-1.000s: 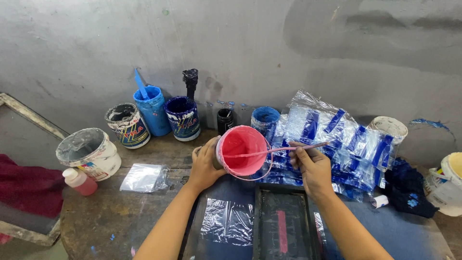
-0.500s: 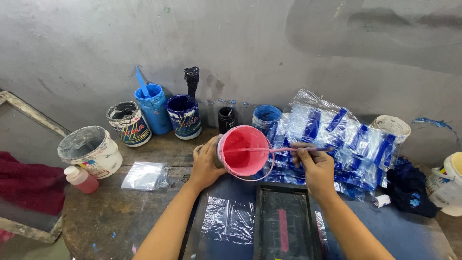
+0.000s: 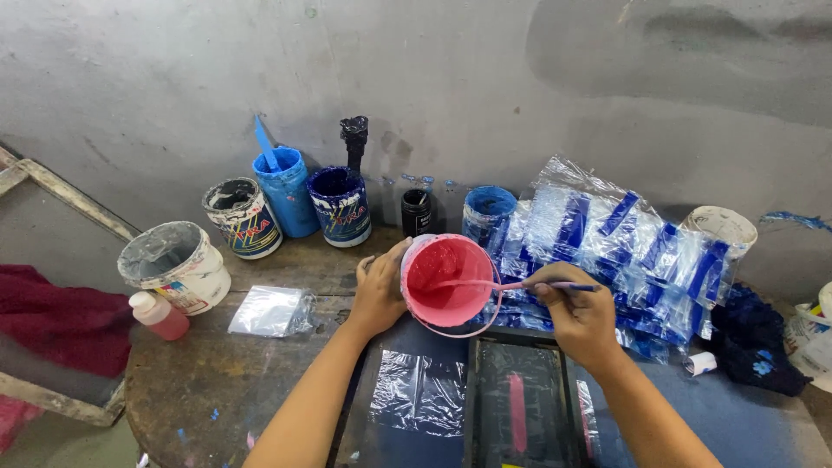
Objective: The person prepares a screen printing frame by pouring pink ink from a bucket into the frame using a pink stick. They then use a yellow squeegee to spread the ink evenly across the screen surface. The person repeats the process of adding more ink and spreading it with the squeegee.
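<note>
Grey concrete wall (image 3: 520, 78) backs a worn round wooden table (image 3: 199, 381). A dark printing screen frame (image 3: 520, 407) lies at the near edge, one pink ink streak (image 3: 516, 407) on its mesh. A heap of blue-printed clear plastic bags (image 3: 624, 243) fills the right side, too overlapped to count.

The left hand (image 3: 379, 290) is clamped around the side of the pink ink tub (image 3: 446, 282), holding it tilted, mouth towards the camera, above the far edge of the frame. The right hand (image 3: 579, 312) is closed on a thin stirring stick (image 3: 511, 284) whose tip lies in the ink.

In my judgement, good practice here is a firm hold on the tub, mouth kept over the frame, and slow strokes along the inner wall to prevent drips.

Count along the far side: one white tub (image 3: 173, 264), one black-stained tub (image 3: 243, 217), one blue tub with spatula (image 3: 284, 191), one dark blue tub (image 3: 340, 204), one small black jar (image 3: 418, 212), one blue pot (image 3: 488, 212). Also one pink squeeze bottle (image 3: 158, 315) and one loose clear bag (image 3: 270, 310), near left.
</note>
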